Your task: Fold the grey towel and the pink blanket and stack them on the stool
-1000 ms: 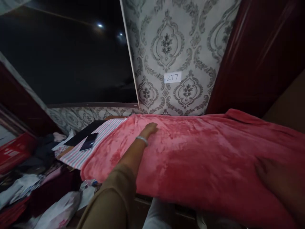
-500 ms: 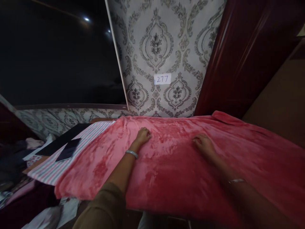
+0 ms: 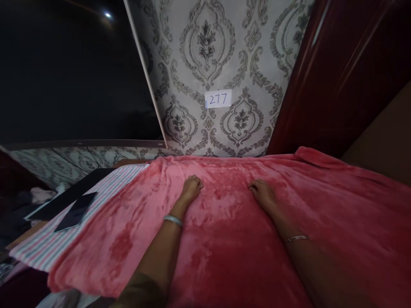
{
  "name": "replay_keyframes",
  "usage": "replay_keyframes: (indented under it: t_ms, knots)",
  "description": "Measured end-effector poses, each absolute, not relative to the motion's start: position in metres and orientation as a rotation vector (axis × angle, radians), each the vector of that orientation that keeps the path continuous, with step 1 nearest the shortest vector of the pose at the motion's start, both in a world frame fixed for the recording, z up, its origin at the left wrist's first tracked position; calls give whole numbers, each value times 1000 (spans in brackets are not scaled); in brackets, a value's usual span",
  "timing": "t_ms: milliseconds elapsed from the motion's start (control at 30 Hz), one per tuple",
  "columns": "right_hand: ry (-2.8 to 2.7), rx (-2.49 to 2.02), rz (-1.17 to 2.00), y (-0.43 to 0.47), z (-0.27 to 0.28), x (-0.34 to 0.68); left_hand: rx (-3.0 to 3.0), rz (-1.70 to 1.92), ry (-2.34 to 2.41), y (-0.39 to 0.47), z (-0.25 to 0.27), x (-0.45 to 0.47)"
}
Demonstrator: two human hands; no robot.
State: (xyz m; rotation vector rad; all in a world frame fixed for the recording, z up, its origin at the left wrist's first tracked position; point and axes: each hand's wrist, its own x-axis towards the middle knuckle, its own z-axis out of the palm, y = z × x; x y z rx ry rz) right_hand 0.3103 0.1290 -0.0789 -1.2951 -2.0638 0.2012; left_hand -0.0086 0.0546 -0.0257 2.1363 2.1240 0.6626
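Observation:
A plush pinkish-red blanket (image 3: 224,239) lies spread over a flat surface, with creases along its back edge. Toward its far side, my left hand (image 3: 192,188) is closed, with curled fingers pinching the fabric. My right hand (image 3: 262,191) sits at about the same depth further right, its fingers likewise bent and pressed together on the blanket; the fingertips are partly lost in the pile. Between the two hands the cloth is fairly flat. A folded flap of the blanket (image 3: 321,158) rises at the back right.
Left of the blanket, a dark phone (image 3: 76,211) rests on a striped cloth (image 3: 40,248). Behind stand a large black television (image 3: 73,77) and a patterned wall with a paper marked 277 (image 3: 218,99). A dark red wooden panel (image 3: 330,85) is at right. Clothes pile up at far left.
My right hand has moved left, closer to my left hand, which stays on nearly the same spot. The camera view has come nearer to the blanket.

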Motion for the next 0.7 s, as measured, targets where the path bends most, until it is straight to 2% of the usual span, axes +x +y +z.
replay_keyframes:
  t_ms: [267,533,700]
  knots:
    - [-1951,-1196,101,122,-71,308,2173,957,2065,47,-18,-4]
    - [-1848,-1090,250,110,-57,312,2135,1156,2140,36,-11,1]
    - [-1905,-1046,280,107,-52,317,2138,1133,2198,34,-8,3]
